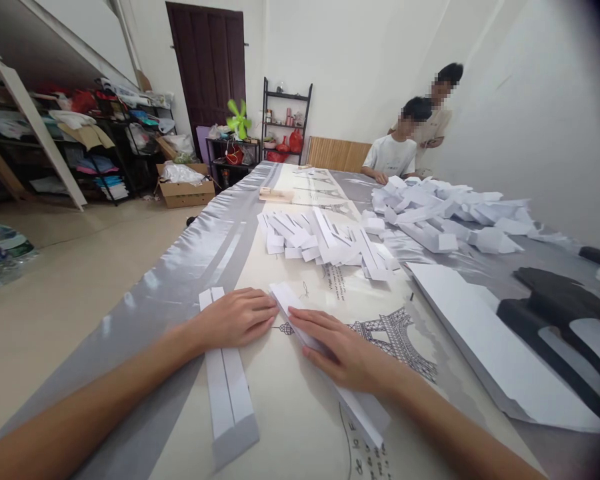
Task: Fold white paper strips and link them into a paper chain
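My left hand [243, 317] lies across the upper part of a folded white paper piece [229, 387], which has a lengthwise slit and a folded near end. Its fingers are stretched out together, with the tips beside the far end of a second folded paper strip [356, 408]. My right hand [343, 347] covers the middle of that strip, fingers over it and thumb at its left edge, holding it against the table. Part of the strip is hidden under the palm.
Beyond my hands lies a pile of folded paper pieces [325, 240]. A larger paper heap [445, 207] is farther right, near two people [393, 155]. A stack of white sheets [495, 347] and a black object [545, 300] are at right on the printed tablecloth [275, 413].
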Tool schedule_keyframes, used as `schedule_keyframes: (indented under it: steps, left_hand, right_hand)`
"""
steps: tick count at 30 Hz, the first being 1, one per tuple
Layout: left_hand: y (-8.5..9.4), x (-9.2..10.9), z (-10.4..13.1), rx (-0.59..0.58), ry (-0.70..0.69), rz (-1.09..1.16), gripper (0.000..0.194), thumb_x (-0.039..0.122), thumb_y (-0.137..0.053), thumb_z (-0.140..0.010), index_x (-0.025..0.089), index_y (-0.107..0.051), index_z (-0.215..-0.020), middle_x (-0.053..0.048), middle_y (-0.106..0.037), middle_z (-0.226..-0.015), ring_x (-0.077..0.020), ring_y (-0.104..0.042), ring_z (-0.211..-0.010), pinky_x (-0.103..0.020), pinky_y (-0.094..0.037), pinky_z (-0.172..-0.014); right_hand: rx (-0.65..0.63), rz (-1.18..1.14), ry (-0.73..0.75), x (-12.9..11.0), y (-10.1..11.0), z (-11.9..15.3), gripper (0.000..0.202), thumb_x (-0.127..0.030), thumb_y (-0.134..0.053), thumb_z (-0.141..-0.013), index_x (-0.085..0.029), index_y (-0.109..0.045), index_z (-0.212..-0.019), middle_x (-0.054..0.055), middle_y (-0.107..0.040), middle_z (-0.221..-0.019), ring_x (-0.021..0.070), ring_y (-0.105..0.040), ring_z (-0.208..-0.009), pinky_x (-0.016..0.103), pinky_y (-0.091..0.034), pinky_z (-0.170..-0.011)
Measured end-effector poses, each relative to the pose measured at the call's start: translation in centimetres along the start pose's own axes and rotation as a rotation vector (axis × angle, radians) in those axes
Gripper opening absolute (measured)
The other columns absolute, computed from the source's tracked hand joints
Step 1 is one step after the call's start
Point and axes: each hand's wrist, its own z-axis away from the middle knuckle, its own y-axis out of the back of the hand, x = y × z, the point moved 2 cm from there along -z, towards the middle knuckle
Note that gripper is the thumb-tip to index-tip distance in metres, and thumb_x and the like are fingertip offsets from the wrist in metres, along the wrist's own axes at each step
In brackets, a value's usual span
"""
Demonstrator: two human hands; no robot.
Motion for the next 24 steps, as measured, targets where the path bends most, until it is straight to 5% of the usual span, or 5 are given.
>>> schedule_keyframes:
  steps: [9, 14, 24]
  left_hand:
    - [0.2, 0.0, -0.1, 0.112, 0.096, -0.045, 0.023, 0.022, -0.048, -0.101, 0.017, -0.067, -0.114, -0.010, -0.072, -0.112, -0.0226, -0.069, -0.103, -0.037, -0.057, -0.089]
    - [-0.6, 0.2, -0.1, 0.023, 0.117, -0.059, 0.031, 0.026, -0.043, -0.104, 0.015, -0.063, -0.126, -0.011, -0.067, -0.130, -0.0240, -0.063, -0.120, -0.040, -0.054, -0.103]
    - [-1.1, 0.8, -0.1, -0.082, 0.037, -0.221, 0.034, 0.022, -0.036, -0.107, 0.010, -0.062, -0.124, -0.015, -0.067, -0.129, -0.0249, -0.063, -0.122, -0.038, -0.053, -0.101]
  right_hand:
    - [0.026, 0.038, 0.034, 0.2, -0.4, 0.1, 0.053, -0.024, -0.047, -0.101, -0.023, -0.038, -0.153, 0.005, -0.040, -0.159, 0.0223, -0.035, -0.147, 0.047, -0.036, -0.121]
    - [0.025, 0.040, 0.041, 0.0, -0.4, 0.0, 0.053, -0.026, -0.048, -0.101, -0.025, -0.038, -0.153, 0.005, -0.041, -0.158, 0.0233, -0.036, -0.147, 0.049, -0.036, -0.120]
    - [0.011, 0.046, 0.045, 0.0, -0.4, 0.0, 0.054, -0.030, -0.048, -0.102, -0.025, -0.036, -0.155, 0.004, -0.041, -0.158, 0.0248, -0.035, -0.147, 0.050, -0.035, -0.120]
